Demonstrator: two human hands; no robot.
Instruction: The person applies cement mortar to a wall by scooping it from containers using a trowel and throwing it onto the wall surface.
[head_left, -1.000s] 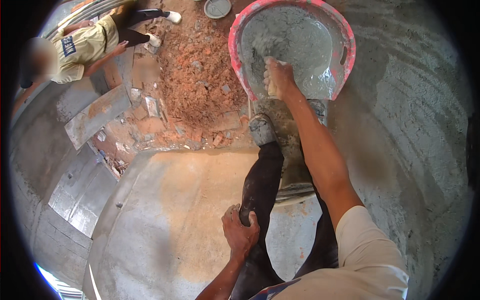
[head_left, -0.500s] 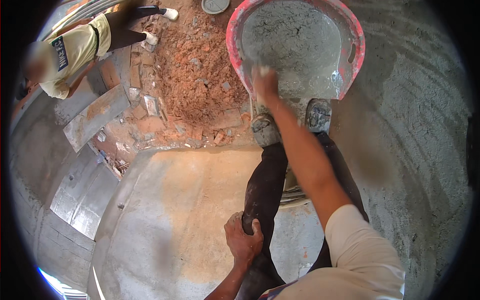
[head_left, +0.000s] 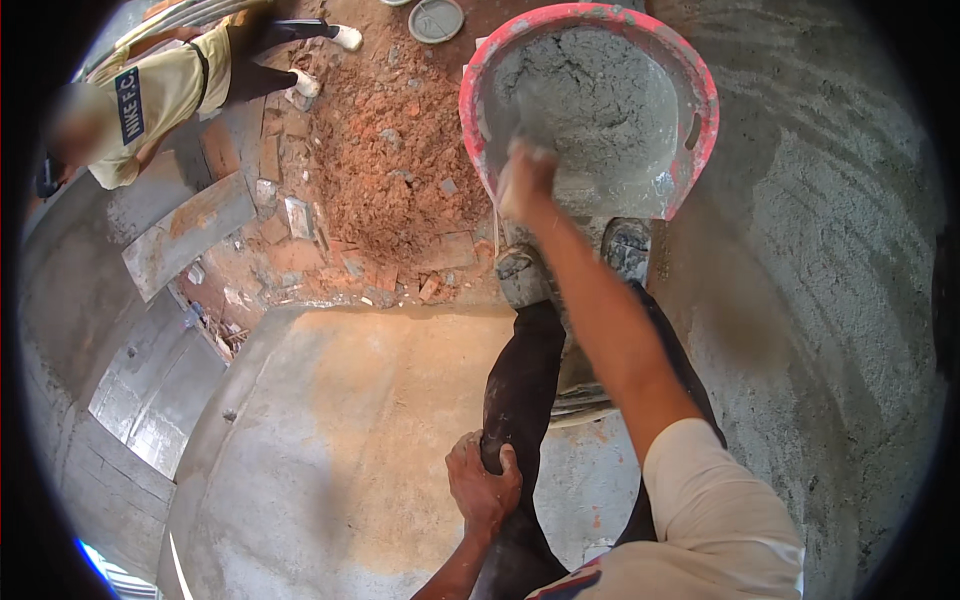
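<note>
A red-rimmed tub (head_left: 706, 110) of wet grey mortar (head_left: 600, 90) sits at the top, beyond my shoes. My right hand (head_left: 528, 180) is closed in a fist over the tub's near left side. A blurred grey shape shows just past the fist; what it grips I cannot make out. Down on my left knee (head_left: 515, 425) rests my left hand (head_left: 484, 484), its thumb apart and its fingers curved over the dark trouser leg, holding no object.
Reddish soil and rubble (head_left: 385, 170) lie left of the tub, with a round grey-filled pan (head_left: 435, 20) behind. At the far left a person (head_left: 170, 95) bends near grey boards (head_left: 190, 235). A concrete slab (head_left: 400, 420) is under me; fresh grey mortar (head_left: 850, 220) covers the floor at right.
My view has shifted slightly, so the tub appears lower. The mortar's surface near my right fist looks more scraped back. My left hand stays on the knee.
</note>
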